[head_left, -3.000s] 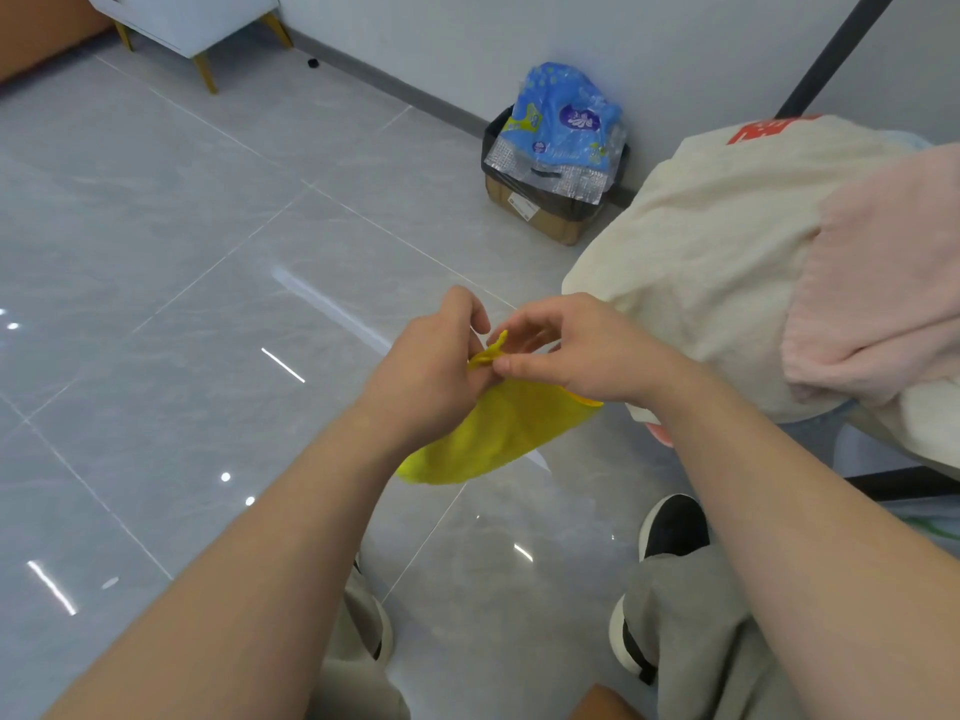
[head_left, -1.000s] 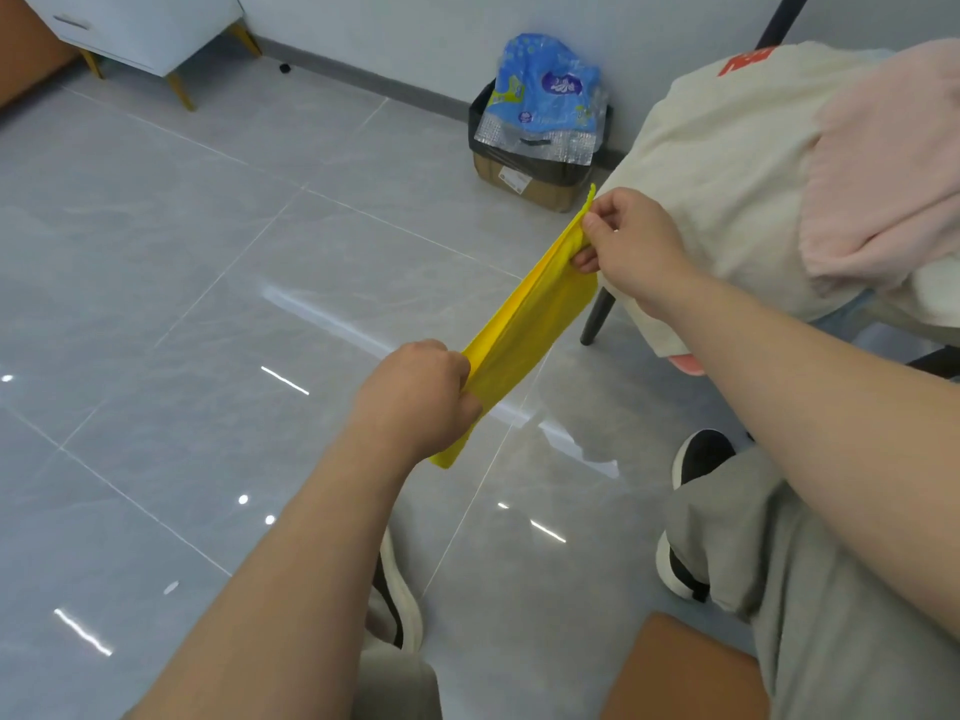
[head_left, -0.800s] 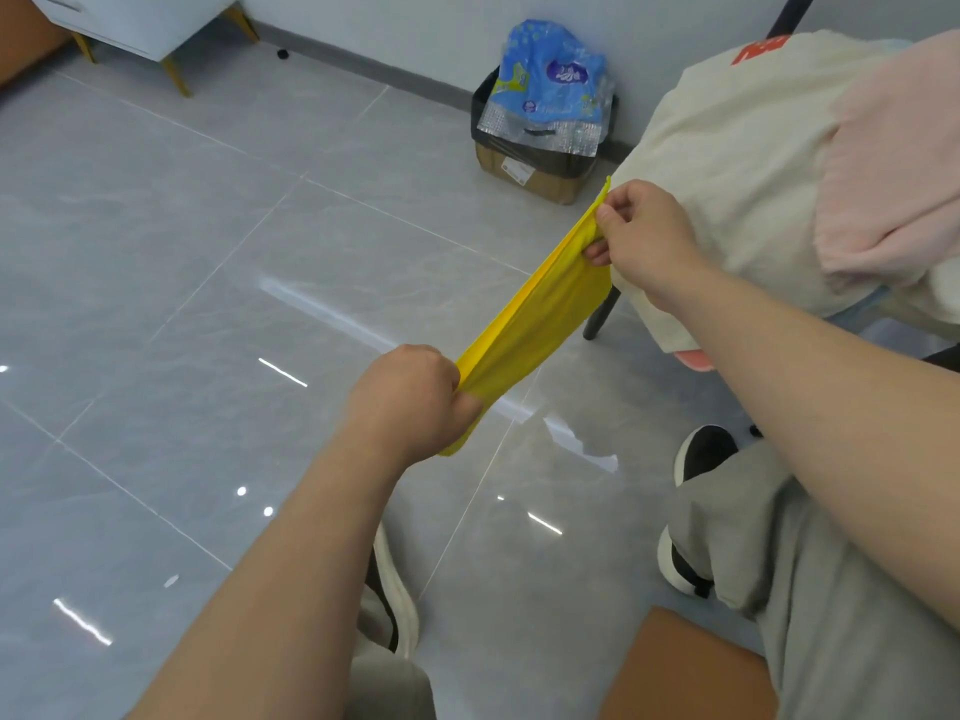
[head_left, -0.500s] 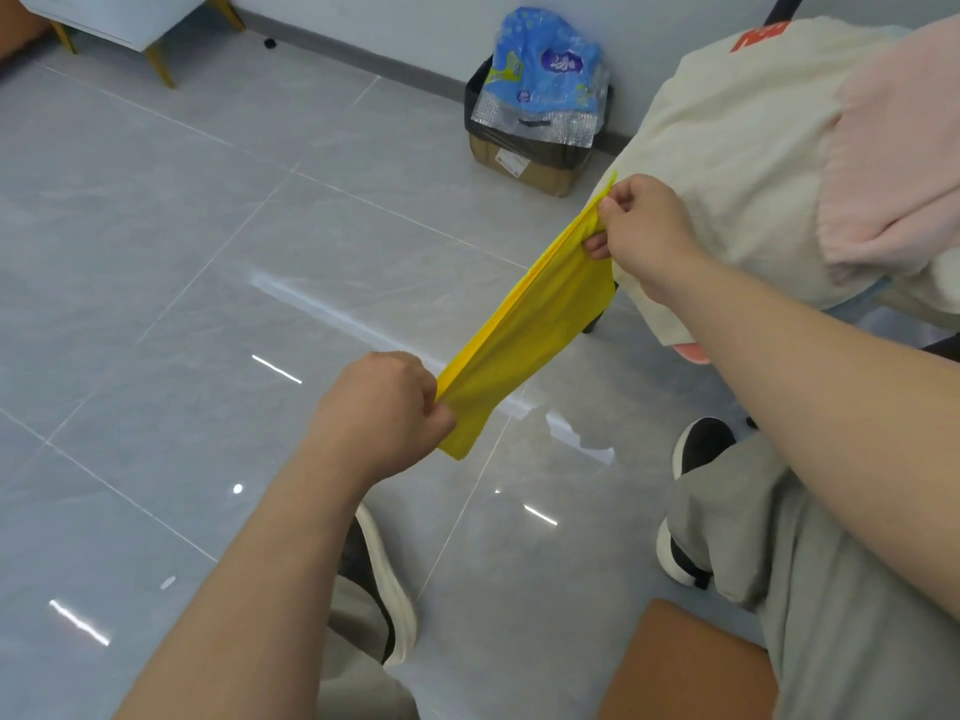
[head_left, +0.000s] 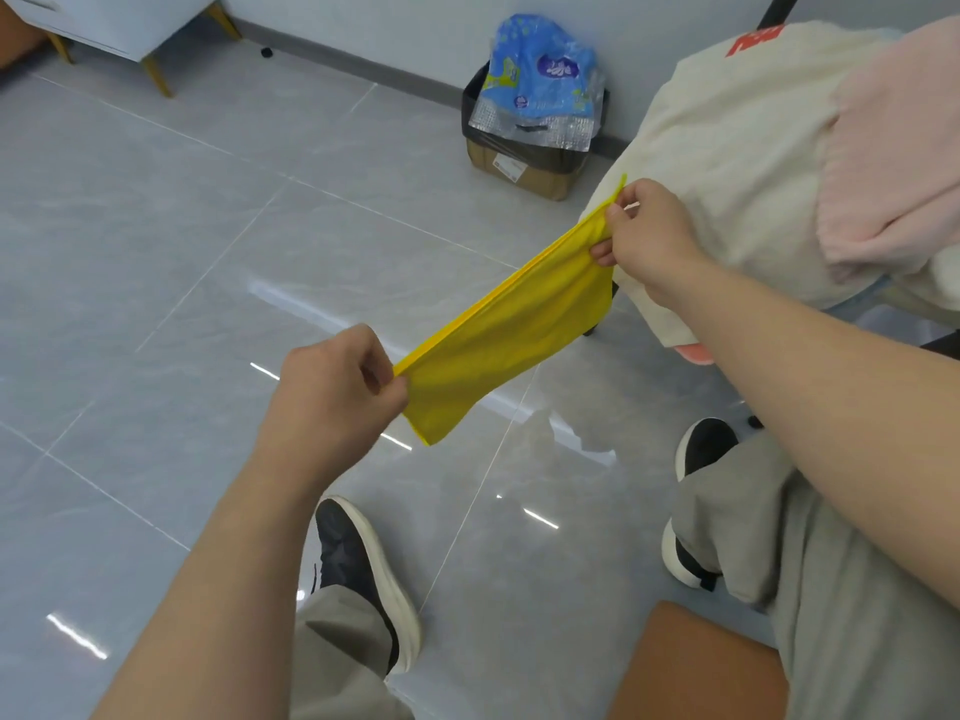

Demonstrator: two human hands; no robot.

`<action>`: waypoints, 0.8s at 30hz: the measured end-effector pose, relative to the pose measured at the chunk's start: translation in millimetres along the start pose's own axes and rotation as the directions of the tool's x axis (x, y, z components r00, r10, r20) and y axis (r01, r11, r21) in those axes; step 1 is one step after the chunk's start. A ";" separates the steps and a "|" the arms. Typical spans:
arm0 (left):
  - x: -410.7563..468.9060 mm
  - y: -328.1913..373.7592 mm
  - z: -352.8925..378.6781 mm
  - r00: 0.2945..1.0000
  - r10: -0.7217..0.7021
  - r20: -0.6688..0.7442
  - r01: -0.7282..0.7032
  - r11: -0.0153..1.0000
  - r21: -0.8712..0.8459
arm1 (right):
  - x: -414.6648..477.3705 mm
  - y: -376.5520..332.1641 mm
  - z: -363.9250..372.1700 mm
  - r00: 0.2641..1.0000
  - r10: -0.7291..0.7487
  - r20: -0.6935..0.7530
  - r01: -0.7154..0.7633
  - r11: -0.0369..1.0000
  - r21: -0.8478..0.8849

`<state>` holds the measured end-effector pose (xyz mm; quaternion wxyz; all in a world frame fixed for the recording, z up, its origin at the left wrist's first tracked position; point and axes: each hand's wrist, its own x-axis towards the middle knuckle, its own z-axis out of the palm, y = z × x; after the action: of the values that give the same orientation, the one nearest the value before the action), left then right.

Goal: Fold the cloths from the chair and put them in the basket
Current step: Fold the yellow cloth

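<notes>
A yellow cloth, folded in half, is stretched in the air between my two hands. My left hand pinches its near lower corner. My right hand pinches its far upper corner, close in front of the chair. A cream cloth and a pink cloth are heaped on the chair at the right. No basket is in view.
A cardboard box lined with a black bag stands by the wall with a blue plastic pack on top. A white cabinet stands at the far left. My shoes and grey trousers are below, and a brown seat edge.
The hands, together at the cloth's corners three seconds ago, have pulled apart and stretched it taut. In the last second the left hand shifted slightly left and the cloth flattened toward me.
</notes>
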<state>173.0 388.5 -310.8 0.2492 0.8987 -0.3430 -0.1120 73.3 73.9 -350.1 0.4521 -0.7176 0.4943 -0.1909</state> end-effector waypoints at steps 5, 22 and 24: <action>8.1 -5.7 -12.7 0.999 -0.042 0.005 0.042 0.999 -0.014 | -1.7 -1.2 0.1 0.996 -0.005 0.089 0.003 1.000 0.026; 48.7 13.7 -24.4 0.911 -0.401 -0.094 0.320 0.833 -0.452 | -7.9 -5.9 -15.6 0.962 -0.273 0.032 0.271 0.961 0.053; 49.8 17.8 -26.1 0.921 -0.381 -0.079 0.308 0.839 -0.448 | -9.6 -7.1 -19.0 0.946 -0.322 -0.045 0.322 0.947 -0.018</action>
<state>209.6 353.3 -280.8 0.4431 0.8752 -0.1203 -0.1525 59.2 74.4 -332.6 0.3990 -0.7863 0.3821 -0.2766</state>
